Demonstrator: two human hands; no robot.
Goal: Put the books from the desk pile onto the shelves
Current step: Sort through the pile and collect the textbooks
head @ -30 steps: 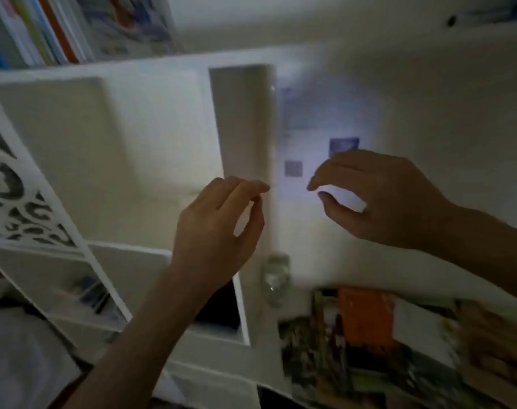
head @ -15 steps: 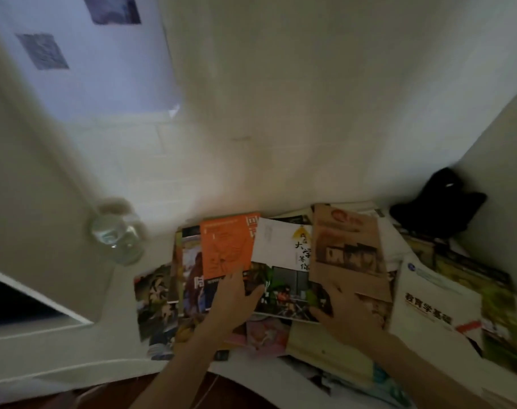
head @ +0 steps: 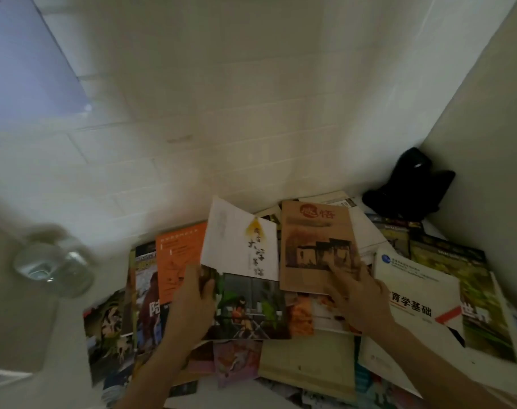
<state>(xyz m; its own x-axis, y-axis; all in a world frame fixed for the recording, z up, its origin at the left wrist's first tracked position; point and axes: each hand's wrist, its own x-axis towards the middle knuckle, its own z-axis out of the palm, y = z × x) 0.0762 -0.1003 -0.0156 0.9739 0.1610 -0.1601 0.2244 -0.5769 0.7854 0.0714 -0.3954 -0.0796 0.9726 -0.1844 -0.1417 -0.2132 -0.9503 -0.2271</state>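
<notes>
A loose pile of books covers the desk. On top lie a white book [head: 245,246] with black brush lettering and a brown book [head: 316,246] with a red seal. My left hand [head: 192,302] grips the white book's lower left corner, and that side is raised off the pile. My right hand [head: 357,296] pinches the brown book's lower right corner, fingers on its cover. An orange book [head: 177,255] lies left of the white one, partly under it. A white textbook [head: 419,293] lies to the right.
A clear glass jar [head: 53,264] stands on the desk at the left. A black object [head: 407,187] sits in the back right corner against the white wall. A white side panel [head: 481,143] closes the right. More magazines and books [head: 307,367] lie toward me.
The view swung from the white shelves down to the desk pile. Both hands came down onto the books; the left has lifted the white book's left side.
</notes>
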